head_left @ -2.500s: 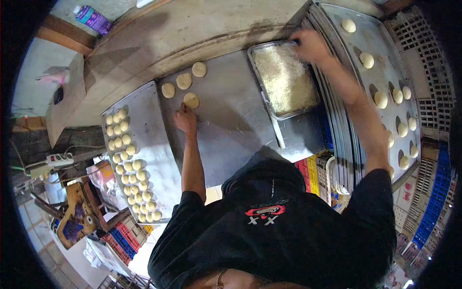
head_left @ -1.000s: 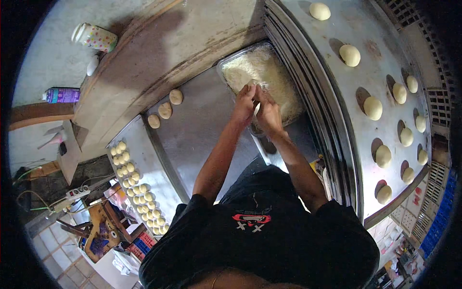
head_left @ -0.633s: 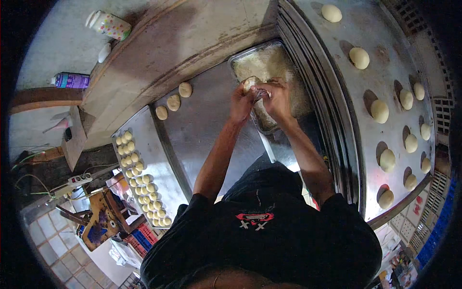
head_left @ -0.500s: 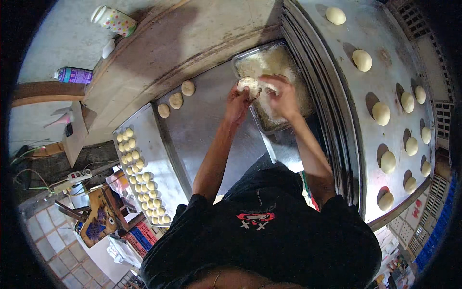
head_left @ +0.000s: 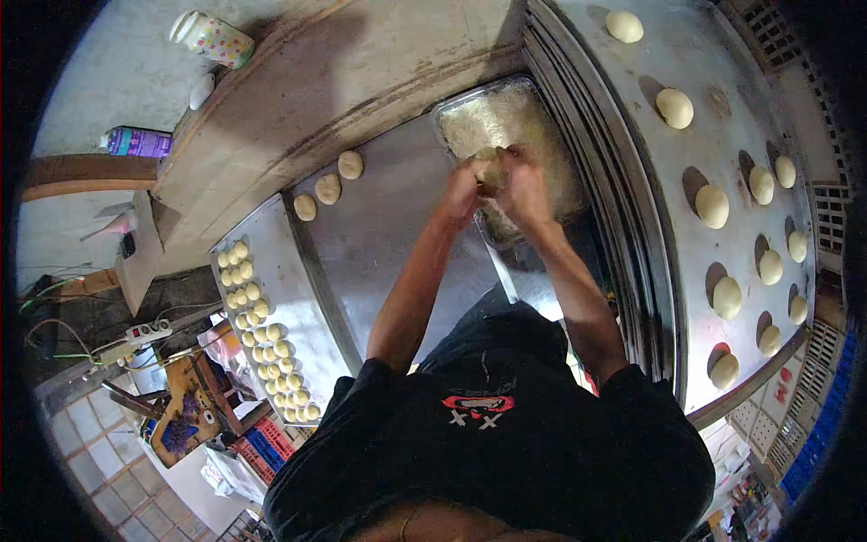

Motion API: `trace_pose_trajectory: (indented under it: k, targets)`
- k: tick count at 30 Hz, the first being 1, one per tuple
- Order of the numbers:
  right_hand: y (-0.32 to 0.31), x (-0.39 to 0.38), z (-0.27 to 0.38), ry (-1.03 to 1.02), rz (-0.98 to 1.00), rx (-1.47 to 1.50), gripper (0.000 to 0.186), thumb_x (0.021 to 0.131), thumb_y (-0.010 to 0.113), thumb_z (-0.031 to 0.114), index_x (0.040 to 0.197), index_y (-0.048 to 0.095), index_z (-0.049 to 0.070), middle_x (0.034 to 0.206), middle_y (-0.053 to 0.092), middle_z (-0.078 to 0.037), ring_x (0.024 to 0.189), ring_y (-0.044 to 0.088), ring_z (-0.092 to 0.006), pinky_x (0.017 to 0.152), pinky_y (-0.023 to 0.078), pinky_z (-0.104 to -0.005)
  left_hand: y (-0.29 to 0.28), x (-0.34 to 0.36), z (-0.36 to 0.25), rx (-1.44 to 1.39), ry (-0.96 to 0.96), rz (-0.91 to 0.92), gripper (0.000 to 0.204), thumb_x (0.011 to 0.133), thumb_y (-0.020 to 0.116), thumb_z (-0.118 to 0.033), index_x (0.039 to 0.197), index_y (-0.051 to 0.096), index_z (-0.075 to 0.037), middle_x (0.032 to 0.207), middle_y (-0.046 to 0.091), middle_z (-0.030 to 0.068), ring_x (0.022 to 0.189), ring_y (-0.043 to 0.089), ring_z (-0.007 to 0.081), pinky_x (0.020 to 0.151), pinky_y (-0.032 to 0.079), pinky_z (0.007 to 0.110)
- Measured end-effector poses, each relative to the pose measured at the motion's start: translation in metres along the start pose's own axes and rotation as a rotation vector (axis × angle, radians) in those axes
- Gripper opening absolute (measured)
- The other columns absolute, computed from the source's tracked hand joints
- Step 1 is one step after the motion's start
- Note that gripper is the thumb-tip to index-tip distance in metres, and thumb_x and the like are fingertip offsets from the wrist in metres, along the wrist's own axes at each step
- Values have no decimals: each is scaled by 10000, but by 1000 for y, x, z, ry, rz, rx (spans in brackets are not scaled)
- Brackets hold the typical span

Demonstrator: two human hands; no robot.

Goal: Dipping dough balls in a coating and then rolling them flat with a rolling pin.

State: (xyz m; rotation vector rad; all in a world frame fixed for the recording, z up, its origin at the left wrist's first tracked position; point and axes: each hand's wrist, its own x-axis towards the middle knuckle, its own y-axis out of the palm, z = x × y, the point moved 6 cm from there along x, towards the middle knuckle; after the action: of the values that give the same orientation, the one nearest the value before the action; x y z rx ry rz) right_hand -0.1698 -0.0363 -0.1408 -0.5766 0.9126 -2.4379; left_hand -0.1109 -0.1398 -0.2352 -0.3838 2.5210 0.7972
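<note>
Both my hands are together above the lower left part of a clear rectangular tray (head_left: pixel 440 126) with pale shredded filling (head_left: pixel 492 113) in it. My left hand (head_left: pixel 461 191) is closed round a piece of dough (head_left: pixel 489 168), and its fingers reach under the piece. From the other side my right hand (head_left: pixel 526 191) presses its fingers against the same dough. Fingers hide much of the piece, and slight blur covers the right fingertips. Three rounded dough pieces (head_left: pixel 328 188) lie in a slanting row on the dark metal sheet (head_left: pixel 379 235) to the left.
Small dough balls (head_left: pixel 262 334) fill part of a metal tray at the left. Stacked metal trays (head_left: pixel 623 199) rise at the right, the top one bearing larger dough balls (head_left: pixel 712 207). A spotted jar (head_left: pixel 213 40) and a purple can (head_left: pixel 137 142) stand far left.
Half a second ago the dough lay opened in my left hand, and my right hand held a pale bit beside it. Now both hands close on the dough, slightly lower and nearer each other.
</note>
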Motion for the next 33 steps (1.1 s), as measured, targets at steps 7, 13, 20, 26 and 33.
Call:
trace_pose_trajectory:
  k: [7,13,20,26,33]
  targets:
    - [-41,2,1,53,42,315,329,752,792,197,1015,712,17,956,648,-168,915,635,-335,833,508,-382,26,-59,-57,617,606,0,499,954,591,-217,1387,460,-7,1301,555,159,1137,558,208,986,426,321]
    - [-40,-2,40,-261,68,277,305,833,705,78,1133,678,29,1068,682,-156,1021,644,-268,877,503,-330,20,-69,-56,15,626,-151,397,964,591,-189,1315,524,-16,1193,622,96,1033,591,142,878,478,294]
    - [-38,-14,40,105,211,457,266,779,773,46,1019,684,-30,989,686,-86,787,606,-99,664,495,-247,17,-91,-63,244,708,-287,332,982,543,-216,1232,592,-3,1113,647,98,953,629,206,823,494,314]
    - [-33,-18,21,136,204,822,278,817,754,79,1054,655,-26,864,643,-46,777,590,-90,672,489,-241,52,-135,-96,1023,767,-134,510,847,697,-237,1274,554,2,1182,567,190,1084,563,356,930,452,382]
    - [-45,-27,52,128,377,556,249,816,740,57,1041,655,-9,880,639,-55,813,613,-123,734,490,-249,33,-145,-85,828,848,-85,482,844,718,-248,1267,589,-57,1239,511,159,1155,511,284,976,413,358]
